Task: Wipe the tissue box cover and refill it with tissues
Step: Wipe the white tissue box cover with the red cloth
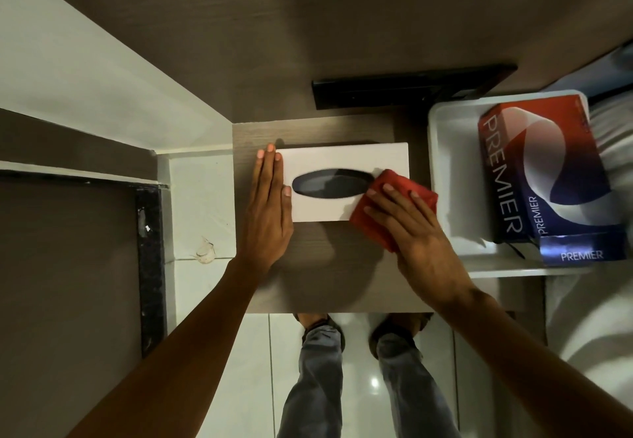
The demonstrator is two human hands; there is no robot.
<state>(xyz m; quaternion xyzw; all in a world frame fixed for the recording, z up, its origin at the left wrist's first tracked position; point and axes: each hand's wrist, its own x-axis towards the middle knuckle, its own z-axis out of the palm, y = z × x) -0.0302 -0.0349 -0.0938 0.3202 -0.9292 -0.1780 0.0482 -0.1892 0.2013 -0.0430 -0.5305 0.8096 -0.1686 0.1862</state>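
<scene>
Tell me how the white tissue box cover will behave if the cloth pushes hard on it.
The white tissue box cover looks rigid and hollow, so probably light and apt to slide on the smooth wooden shelf. That likely explains the left hand bracing its end while the right hand presses the red cloth. Low and flat, it seems unlikely to tip.

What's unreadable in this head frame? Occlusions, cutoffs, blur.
- Inside of the cover: the oval slot shows only dark, so tissues inside cannot be told.
- Cover's near-right corner: hidden under the red cloth and right hand.
- Cover's left end: hidden behind the left hand.
- Tissue boxes in the white tray: sealed or opened cannot be told; small print is blurred.
- Black object behind the cover: too dark to identify.
</scene>
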